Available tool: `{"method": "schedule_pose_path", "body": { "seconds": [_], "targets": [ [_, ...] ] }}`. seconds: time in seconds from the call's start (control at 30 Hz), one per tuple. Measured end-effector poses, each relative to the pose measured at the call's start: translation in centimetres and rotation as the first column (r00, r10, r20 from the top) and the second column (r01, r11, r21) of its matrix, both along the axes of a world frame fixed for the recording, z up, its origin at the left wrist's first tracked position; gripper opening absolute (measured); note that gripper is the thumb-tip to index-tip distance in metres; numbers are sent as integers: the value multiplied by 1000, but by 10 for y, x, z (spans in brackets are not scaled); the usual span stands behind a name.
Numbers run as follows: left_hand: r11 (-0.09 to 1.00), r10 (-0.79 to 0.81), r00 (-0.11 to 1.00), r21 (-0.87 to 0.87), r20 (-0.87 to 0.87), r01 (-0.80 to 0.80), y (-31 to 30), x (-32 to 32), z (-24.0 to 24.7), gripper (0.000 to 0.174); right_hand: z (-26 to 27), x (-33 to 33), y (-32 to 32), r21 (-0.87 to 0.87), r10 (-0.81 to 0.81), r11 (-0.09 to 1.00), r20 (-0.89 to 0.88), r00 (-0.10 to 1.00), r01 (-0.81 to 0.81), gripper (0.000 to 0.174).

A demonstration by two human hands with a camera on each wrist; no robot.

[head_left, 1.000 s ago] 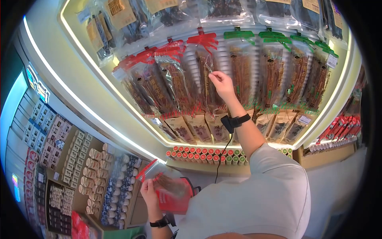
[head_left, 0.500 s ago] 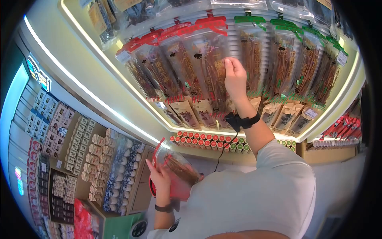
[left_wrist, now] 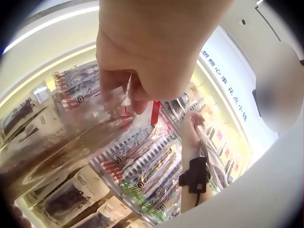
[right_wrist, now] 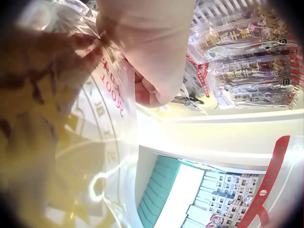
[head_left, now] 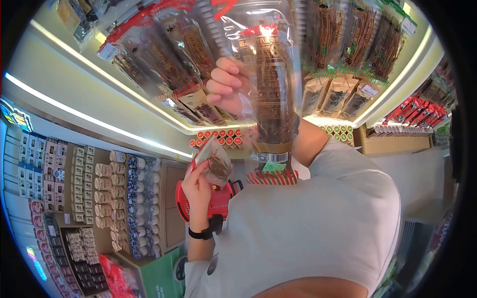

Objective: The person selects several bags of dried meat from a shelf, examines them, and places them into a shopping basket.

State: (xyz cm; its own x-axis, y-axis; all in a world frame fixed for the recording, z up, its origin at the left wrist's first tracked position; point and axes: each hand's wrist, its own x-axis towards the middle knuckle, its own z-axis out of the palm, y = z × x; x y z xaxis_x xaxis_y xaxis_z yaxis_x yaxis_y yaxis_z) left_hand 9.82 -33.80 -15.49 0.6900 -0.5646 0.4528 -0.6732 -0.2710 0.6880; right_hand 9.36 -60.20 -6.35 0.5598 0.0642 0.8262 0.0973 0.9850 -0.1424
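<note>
- A long clear bag (head_left: 273, 107) of brown strips is held up close to the head camera, in front of a lit display, by the right hand (head_left: 226, 85).
- The right hand's fingers are curled in, and the bag is gripped at its side edge.
- In the head view, the bag's long axis runs nearly straight up and down; its striped end (head_left: 272, 178) is at the bottom, towards the grey shirt (head_left: 308, 223), and most of its length is to the right of the fingers.
- A smaller bag (head_left: 219, 168) with a red strip is pinched near its top by the left hand (head_left: 198, 187), lower and to the left of the long bag.
- A red basket (head_left: 214, 204) is seen just below the smaller bag; the left hand is nearer to it than the right. How the basket is supported cannot be told.
- Behind, hanging bags (head_left: 191, 42) are lined up above red-lidded tubs (head_left: 222, 134).
</note>
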Motion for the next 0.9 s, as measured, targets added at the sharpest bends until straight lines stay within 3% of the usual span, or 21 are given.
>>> {"method": "schedule_pose_path", "body": {
  "seconds": [0.1, 0.23, 0.33, 0.4, 0.43, 0.47, 0.53, 0.6, 0.67, 0.73, 0.83, 0.9],
  "targets": [
    [987, -156, 972, 3, -174, 159, -10, -9, 10, 24, -3, 4, 8, -14, -31, 999, 13, 999, 31, 20],
    [960, -278, 924, -40, -262, 278, -23, -21, 19, 27, -8, 17, 8, 54, -55, 997, 20, 998, 54, 19],
    [904, -420, 816, -108, -396, 413, -25, -22, 13, 29, -11, 21, 8, 13, -98, 995, -32, 995, 99, 16],
    [918, -379, 786, -89, -488, 386, -22, -26, 18, 28, -22, 38, 15, 35, -48, 998, 73, 996, 45, 14],
    [911, -409, 798, -140, -442, 389, -20, -26, 19, 27, -24, 49, 20, 21, -4, 1000, 165, 986, 1, 14],
    [912, -409, 813, -141, -414, 386, -16, -24, 15, 26, -19, 39, 34, 43, -28, 999, 16, 999, 27, 12],
    [947, -320, 881, -113, -348, 300, -9, -29, 12, 28, -16, 45, 48, -27, -14, 1000, -18, 1000, 14, 13],
    [957, -286, 826, -187, -486, 221, 3, -32, 19, 30, -17, 57, 66, -42, 76, 996, -29, 997, -77, 13],
    [979, -136, 841, -200, -523, 33, 12, -44, 5, 35, -22, 61, 82, -52, 96, 993, -110, 989, -102, 17],
    [984, -31, 913, -171, -407, -43, 28, -64, 17, 40, -17, 64, 107, -104, 209, 970, -108, 972, -221, 22],
    [948, 212, 933, -172, -291, -269, 53, -66, -14, 44, -30, 100, 164, -117, 411, 899, -107, 905, -422, 23],
    [949, 300, 880, 24, -368, -314, 67, -72, -15, 42, -44, 119, 193, -120, 489, 856, -129, 863, -503, 23]
  ]
}}
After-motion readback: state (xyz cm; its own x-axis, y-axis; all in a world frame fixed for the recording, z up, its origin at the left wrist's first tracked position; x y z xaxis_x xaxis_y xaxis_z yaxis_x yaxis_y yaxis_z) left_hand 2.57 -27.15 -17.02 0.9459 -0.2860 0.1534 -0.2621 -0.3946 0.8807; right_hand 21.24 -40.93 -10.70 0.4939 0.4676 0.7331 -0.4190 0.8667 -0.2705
